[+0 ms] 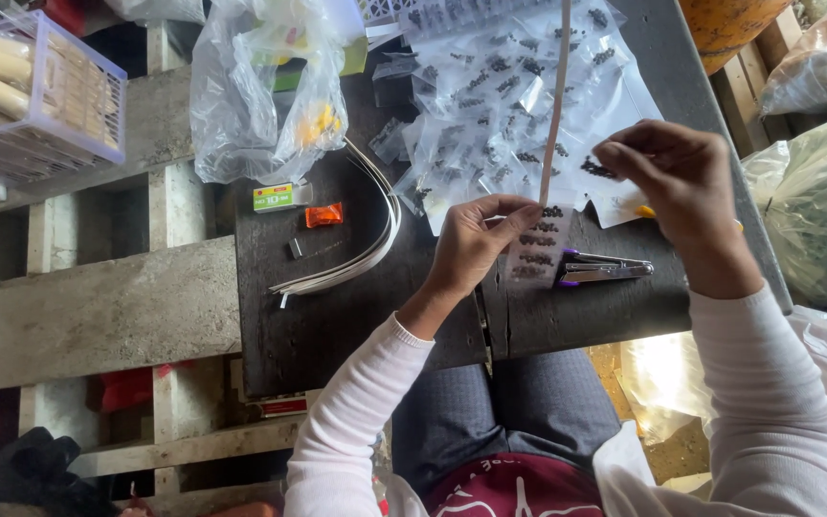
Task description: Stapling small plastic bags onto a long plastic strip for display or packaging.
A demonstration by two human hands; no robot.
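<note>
My left hand [476,244] pinches a long pale card strip [557,105] near its lower end, where a few small clear packets of dark seeds [536,251] hang from it. My right hand [680,187] holds one small clear seed packet [597,168] beside the strip, fingers closed on it. Both hands hover over a dark wooden board [337,316]. A purple-handled stapler [600,270] lies on the board just below my hands. A heap of many more clear seed packets [500,86] covers the board's far part.
A bundle of pale strips [361,254] curves across the board to the left. Beside it lie an orange wrapper [324,214] and a small green box [274,197]. A clear plastic bag [260,86] and a white wire basket [40,96] stand at far left. Plastic sacks [820,211] crowd the right.
</note>
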